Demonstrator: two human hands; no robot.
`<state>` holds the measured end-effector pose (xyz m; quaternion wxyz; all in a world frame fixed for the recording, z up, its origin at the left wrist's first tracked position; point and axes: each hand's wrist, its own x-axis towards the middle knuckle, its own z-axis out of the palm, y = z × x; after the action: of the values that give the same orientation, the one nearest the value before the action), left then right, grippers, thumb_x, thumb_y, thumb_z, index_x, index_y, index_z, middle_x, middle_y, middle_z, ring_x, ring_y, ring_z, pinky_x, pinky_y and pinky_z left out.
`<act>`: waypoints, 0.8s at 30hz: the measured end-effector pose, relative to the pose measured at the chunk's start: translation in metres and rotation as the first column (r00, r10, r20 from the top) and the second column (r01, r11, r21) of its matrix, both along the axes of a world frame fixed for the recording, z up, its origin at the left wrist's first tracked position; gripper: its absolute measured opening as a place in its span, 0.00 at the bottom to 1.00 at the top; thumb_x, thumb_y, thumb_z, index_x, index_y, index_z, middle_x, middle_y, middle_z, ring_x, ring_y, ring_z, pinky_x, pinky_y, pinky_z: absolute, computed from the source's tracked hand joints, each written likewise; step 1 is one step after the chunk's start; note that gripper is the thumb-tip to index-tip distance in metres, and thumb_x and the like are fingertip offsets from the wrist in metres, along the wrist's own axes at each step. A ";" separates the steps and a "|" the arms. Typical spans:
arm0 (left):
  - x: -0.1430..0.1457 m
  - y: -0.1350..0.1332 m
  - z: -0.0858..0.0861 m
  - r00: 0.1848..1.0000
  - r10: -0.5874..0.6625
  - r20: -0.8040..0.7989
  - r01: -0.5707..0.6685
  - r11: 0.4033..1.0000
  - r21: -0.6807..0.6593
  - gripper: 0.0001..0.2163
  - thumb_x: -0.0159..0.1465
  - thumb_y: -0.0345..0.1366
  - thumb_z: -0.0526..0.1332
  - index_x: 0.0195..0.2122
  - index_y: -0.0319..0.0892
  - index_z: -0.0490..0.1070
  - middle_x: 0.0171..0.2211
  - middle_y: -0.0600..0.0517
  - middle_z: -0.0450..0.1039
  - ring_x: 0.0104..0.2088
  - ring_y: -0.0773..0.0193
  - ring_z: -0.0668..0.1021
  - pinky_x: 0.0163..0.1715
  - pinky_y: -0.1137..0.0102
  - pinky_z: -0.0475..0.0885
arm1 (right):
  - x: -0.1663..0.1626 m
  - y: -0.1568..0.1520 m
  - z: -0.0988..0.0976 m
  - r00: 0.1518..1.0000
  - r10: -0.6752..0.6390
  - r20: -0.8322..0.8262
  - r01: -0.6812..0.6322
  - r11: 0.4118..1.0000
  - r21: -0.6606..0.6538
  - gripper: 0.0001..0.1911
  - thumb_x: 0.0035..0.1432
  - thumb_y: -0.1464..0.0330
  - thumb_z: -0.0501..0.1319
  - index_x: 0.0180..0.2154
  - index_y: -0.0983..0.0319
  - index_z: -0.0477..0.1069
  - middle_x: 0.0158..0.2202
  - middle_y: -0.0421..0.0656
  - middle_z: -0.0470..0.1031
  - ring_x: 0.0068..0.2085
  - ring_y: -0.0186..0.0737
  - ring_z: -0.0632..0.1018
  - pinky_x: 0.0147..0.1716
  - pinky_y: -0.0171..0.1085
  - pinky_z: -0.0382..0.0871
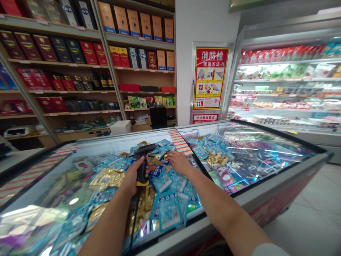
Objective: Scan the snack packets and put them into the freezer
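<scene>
My left hand (132, 176) is wrapped around the handle of a black and yellow barcode scanner (142, 163), whose head points right and away over a heap of flat packets. A cord hangs down from its grip. To the right of the scanner, my right hand (179, 162) lies on the heap with its fingers stretched forward, touching the packets. Just below its fingertips are a dark blue packet (157, 171) and some gold ones. Light blue packets (169, 209) with printed labels overlap nearer to me. More gold packets (108, 177) lie left of the scanner.
The packets rest on the glass top of a chest freezer (266, 142), and more blue packets (201, 152) lie past its dark divider. Shelves of boxes (141, 39) stand behind. A fire hydrant sign (211, 78) hangs on the wall, left of a lit refrigerated display (287, 78).
</scene>
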<state>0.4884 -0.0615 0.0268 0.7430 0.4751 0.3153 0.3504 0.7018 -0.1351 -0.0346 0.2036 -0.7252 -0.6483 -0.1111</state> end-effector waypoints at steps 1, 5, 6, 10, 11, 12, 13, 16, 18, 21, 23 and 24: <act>0.000 0.000 0.000 1.000 -0.002 -0.010 0.002 1.000 0.002 0.10 0.65 0.40 0.60 0.35 0.38 0.73 0.20 0.53 0.72 0.13 0.70 0.69 0.12 0.76 0.63 | 0.001 -0.001 0.002 1.000 -0.012 0.009 0.012 1.000 -0.007 0.19 0.69 0.69 0.50 0.54 0.57 0.74 0.58 0.44 0.74 0.60 0.44 0.68 0.59 0.47 0.59; -0.001 0.001 0.000 0.999 -0.005 -0.041 0.005 1.000 0.005 0.11 0.66 0.41 0.59 0.36 0.38 0.73 0.18 0.54 0.70 0.13 0.69 0.69 0.12 0.77 0.62 | 0.006 -0.009 0.015 0.996 -0.084 0.029 0.083 0.996 0.006 0.18 0.66 0.72 0.52 0.52 0.62 0.75 0.54 0.50 0.76 0.56 0.45 0.71 0.56 0.45 0.60; -0.001 0.001 0.000 0.999 -0.004 -0.043 0.004 1.000 0.005 0.11 0.66 0.41 0.59 0.36 0.38 0.73 0.18 0.54 0.70 0.13 0.69 0.69 0.12 0.77 0.62 | 0.009 -0.012 0.019 0.994 -0.107 0.027 0.107 0.994 0.006 0.16 0.65 0.73 0.53 0.49 0.63 0.76 0.51 0.50 0.78 0.55 0.45 0.72 0.55 0.44 0.60; -0.001 0.002 -0.002 0.999 -0.006 -0.049 0.006 1.000 0.003 0.11 0.66 0.41 0.58 0.35 0.38 0.74 0.16 0.54 0.68 0.13 0.69 0.69 0.12 0.77 0.63 | 0.025 -0.030 0.033 0.977 -0.202 -0.062 0.198 0.978 -0.065 0.15 0.65 0.67 0.56 0.33 0.65 0.80 0.38 0.50 0.80 0.45 0.44 0.76 0.45 0.38 0.63; -0.001 0.003 -0.003 0.999 -0.006 -0.053 0.007 1.000 0.004 0.11 0.66 0.41 0.59 0.35 0.38 0.74 0.16 0.54 0.68 0.13 0.69 0.69 0.12 0.77 0.63 | 0.028 -0.034 0.034 0.967 -0.225 -0.116 0.217 0.973 -0.082 0.17 0.66 0.65 0.56 0.31 0.65 0.79 0.36 0.49 0.80 0.42 0.43 0.76 0.42 0.36 0.63; -0.001 0.003 -0.003 0.998 -0.007 -0.057 0.008 1.000 0.006 0.11 0.66 0.41 0.59 0.35 0.38 0.74 0.16 0.54 0.68 0.13 0.68 0.69 0.12 0.77 0.62 | 0.030 -0.037 0.035 0.953 -0.244 -0.177 0.231 0.969 -0.091 0.19 0.67 0.64 0.55 0.30 0.65 0.79 0.34 0.48 0.80 0.40 0.41 0.77 0.39 0.35 0.63; -0.001 0.003 -0.003 0.998 -0.005 -0.060 0.006 1.000 0.011 0.11 0.65 0.41 0.59 0.35 0.38 0.74 0.16 0.54 0.68 0.13 0.68 0.69 0.12 0.77 0.62 | 0.032 -0.039 0.034 0.937 -0.255 -0.238 0.239 0.966 -0.093 0.20 0.68 0.63 0.54 0.31 0.64 0.79 0.33 0.47 0.80 0.38 0.40 0.77 0.37 0.35 0.63; -0.001 0.004 -0.004 0.999 -0.002 -0.051 0.003 1.000 0.025 0.11 0.64 0.41 0.60 0.34 0.38 0.74 0.17 0.52 0.70 0.14 0.69 0.69 0.12 0.77 0.63 | 0.034 -0.037 0.025 0.896 -0.269 -0.353 0.269 0.962 -0.051 0.17 0.67 0.63 0.54 0.38 0.63 0.79 0.38 0.45 0.80 0.41 0.39 0.77 0.39 0.33 0.64; -0.001 0.004 -0.004 0.999 -0.004 -0.045 0.005 1.000 0.029 0.10 0.64 0.41 0.60 0.35 0.38 0.74 0.17 0.53 0.70 0.14 0.69 0.69 0.12 0.77 0.63 | 0.033 -0.034 0.017 0.879 -0.325 -0.349 0.334 0.942 -0.036 0.17 0.64 0.61 0.59 0.48 0.62 0.77 0.48 0.48 0.78 0.49 0.42 0.76 0.45 0.35 0.65; -0.001 0.004 -0.004 0.998 -0.015 -0.061 0.017 0.999 0.032 0.11 0.64 0.41 0.60 0.35 0.38 0.75 0.16 0.54 0.68 0.13 0.68 0.69 0.12 0.77 0.63 | 0.033 -0.032 0.011 0.845 -0.447 -0.293 0.430 0.894 -0.124 0.25 0.59 0.54 0.63 0.53 0.61 0.74 0.57 0.53 0.72 0.59 0.53 0.70 0.52 0.44 0.63; -0.001 0.004 -0.004 0.997 -0.026 -0.071 0.030 0.998 0.047 0.11 0.63 0.42 0.62 0.33 0.38 0.74 0.15 0.53 0.68 0.13 0.68 0.69 0.13 0.77 0.63 | 0.034 -0.033 0.013 0.831 -0.478 -0.286 0.432 0.877 -0.211 0.24 0.57 0.51 0.64 0.50 0.59 0.76 0.55 0.52 0.73 0.60 0.57 0.69 0.53 0.48 0.63; -0.001 0.004 -0.005 0.997 -0.038 -0.073 0.043 0.997 0.058 0.12 0.62 0.43 0.63 0.32 0.38 0.74 0.15 0.53 0.68 0.13 0.69 0.69 0.13 0.77 0.63 | 0.035 -0.035 0.015 0.826 -0.479 -0.297 0.419 0.874 -0.245 0.23 0.55 0.51 0.65 0.47 0.58 0.77 0.53 0.51 0.75 0.59 0.57 0.70 0.53 0.48 0.63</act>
<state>0.4871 -0.0573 0.0215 0.7235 0.5158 0.3216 0.3272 0.7367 -0.1699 -0.0200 0.2206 -0.8800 -0.4195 0.0298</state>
